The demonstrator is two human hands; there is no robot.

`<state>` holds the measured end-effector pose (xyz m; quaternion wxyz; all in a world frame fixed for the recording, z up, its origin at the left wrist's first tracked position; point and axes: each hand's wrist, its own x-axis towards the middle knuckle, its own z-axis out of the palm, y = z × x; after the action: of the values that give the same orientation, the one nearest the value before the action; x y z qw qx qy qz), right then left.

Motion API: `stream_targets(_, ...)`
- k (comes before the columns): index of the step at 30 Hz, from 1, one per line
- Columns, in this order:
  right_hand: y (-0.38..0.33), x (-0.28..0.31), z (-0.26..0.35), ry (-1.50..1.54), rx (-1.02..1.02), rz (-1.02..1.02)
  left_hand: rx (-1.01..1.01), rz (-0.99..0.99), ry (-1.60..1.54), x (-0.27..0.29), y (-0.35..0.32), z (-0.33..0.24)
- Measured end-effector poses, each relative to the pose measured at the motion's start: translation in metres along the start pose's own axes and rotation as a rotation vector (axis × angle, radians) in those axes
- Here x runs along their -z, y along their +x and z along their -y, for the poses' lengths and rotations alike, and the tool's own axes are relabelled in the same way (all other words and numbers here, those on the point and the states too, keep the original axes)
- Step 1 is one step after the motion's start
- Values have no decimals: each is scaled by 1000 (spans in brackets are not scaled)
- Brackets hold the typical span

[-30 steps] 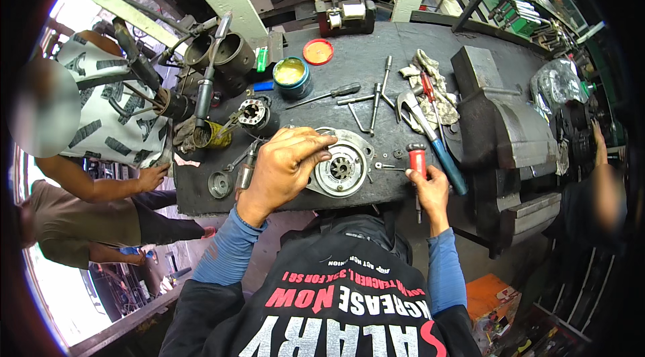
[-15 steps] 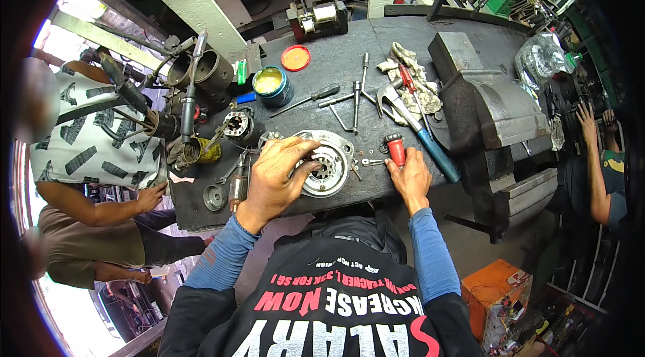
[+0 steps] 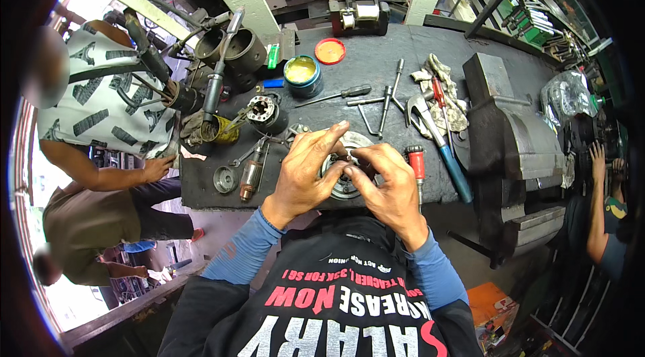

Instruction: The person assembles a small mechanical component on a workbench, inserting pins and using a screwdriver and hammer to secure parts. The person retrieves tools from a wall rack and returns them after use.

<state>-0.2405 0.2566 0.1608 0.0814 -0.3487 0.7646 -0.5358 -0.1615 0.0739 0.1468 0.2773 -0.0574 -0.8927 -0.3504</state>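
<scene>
"First, where is the round metal housing [image 3: 357,139] to be found?"

"It is set flat on the dark table [image 3: 383,48], close to the near edge, and is partly covered by both hands."

"How are the hands placed?"

"The left hand [image 3: 304,170] is held half closed, thumb and forefinger brought near each other over the housing's middle. The right hand [image 3: 390,183] is arched in from the other side with its fingers bent. Whether a small part is pinched by either cannot be told, since the fingertips are crowded together and partly hidden."

"How would the housing be expected to handle?"

"It is judged to be stiff and fairly heavy, and slippery if any grease from the open tin [image 3: 300,71] were carried onto it. A hold would best be taken on the outer rim, from two opposite sides."

"And the room around it?"

"Little table is left on the near side. To the right, space is limited by the red-handled tool [image 3: 416,163], then the hammer [image 3: 456,172] and the bulky vise [image 3: 514,138]. To the left, a metal cylinder [image 3: 252,175] is laid. More open room is offered beyond, short of the black-handled screwdriver [image 3: 355,92]."
</scene>
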Motion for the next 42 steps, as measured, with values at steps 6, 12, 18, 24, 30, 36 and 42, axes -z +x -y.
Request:
stream_targets(6, 6, -8, -2, -49, 30, -15, 27, -13, -34, -2, -2, 1)
stream_targets(12, 8, -14, 7, -125, 151, -72, 23, -74, -71, -4, -9, 3)
stream_targets(18, 6, -21, 9, -133, 153, -114, 73, -155, -116, -9, -11, 4)
stream_targets(24, 7, -24, 8, -176, 175, -118, 86, -190, -128, -12, -13, 6)
stream_targets(30, 12, -20, 14, -244, 196, -75, 93, -217, -115, -12, -12, 6)
stream_targets(36, 16, -17, 18, -273, 214, -39, 97, -245, -141, -14, -13, 6)
stream_targets(42, 21, -10, 21, -264, 166, 46, 103, -254, -120, -16, -14, 6)
